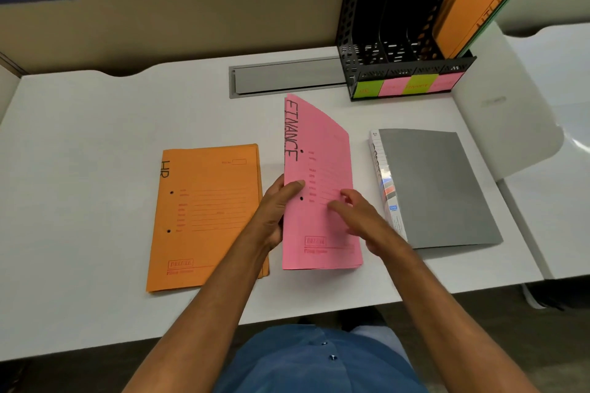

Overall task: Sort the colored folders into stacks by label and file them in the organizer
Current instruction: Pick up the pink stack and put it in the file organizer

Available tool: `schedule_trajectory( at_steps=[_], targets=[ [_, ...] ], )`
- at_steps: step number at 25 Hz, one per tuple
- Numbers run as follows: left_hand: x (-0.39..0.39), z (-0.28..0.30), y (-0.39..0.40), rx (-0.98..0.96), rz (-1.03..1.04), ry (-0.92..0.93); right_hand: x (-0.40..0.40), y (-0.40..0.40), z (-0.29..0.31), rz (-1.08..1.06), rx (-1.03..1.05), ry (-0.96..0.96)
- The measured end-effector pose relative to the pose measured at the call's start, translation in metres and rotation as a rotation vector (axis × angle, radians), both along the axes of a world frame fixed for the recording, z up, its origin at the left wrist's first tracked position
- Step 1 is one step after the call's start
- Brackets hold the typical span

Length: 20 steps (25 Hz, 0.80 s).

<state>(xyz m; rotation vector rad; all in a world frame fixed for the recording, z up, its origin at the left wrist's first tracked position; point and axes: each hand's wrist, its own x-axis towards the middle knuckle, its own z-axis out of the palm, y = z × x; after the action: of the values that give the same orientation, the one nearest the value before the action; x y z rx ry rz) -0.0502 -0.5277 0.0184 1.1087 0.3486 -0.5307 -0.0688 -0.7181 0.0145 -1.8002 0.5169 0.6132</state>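
The pink folder (319, 188), lettered FINANCE in black down its left edge, stands tilted up off the white desk (79, 169) near the middle of the view, its lower edge down at the desk and its top leaning away toward the organizer. It looks like several pink folders held together, judging by the layered edges at the bottom corner. The left hand (277, 207) grips the folder's left edge, thumb pressed flat on the front face just above a punched hole, the other fingers wrapped behind and out of sight. The left forearm comes up from the lower left at a slant. The right hand (360, 217) lies over the folder's right half, blurred, its fingers spread loosely and pointing left across the printed lines; whether it grips the right edge or only rests on the face cannot be told.

To the left, an orange folder (204, 217) marked HR lies flat on the desk. To the right lies a grey folder (440, 188), also flat. The black organizer (399, 51) stands at the back right, with green and pink sticky labels (408, 86) along its front; another orange folder (479, 0) stands in its rightmost slot.
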Motion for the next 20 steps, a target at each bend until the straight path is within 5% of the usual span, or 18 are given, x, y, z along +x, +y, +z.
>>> schedule_trajectory(
  at_steps=[7,12,20],
  targets=[
    [0.020,0.077,-0.040,0.215,-0.172,-0.420,0.029,-0.010,0.096,-0.100,0.408,-0.250],
    [0.039,0.104,-0.088,0.281,-0.253,-0.646,0.051,-0.042,0.139,-0.197,0.442,-0.454],
    [0.082,0.105,-0.196,0.537,-0.318,-0.900,0.088,-0.124,0.143,-0.706,0.464,-0.578]
  ],
)
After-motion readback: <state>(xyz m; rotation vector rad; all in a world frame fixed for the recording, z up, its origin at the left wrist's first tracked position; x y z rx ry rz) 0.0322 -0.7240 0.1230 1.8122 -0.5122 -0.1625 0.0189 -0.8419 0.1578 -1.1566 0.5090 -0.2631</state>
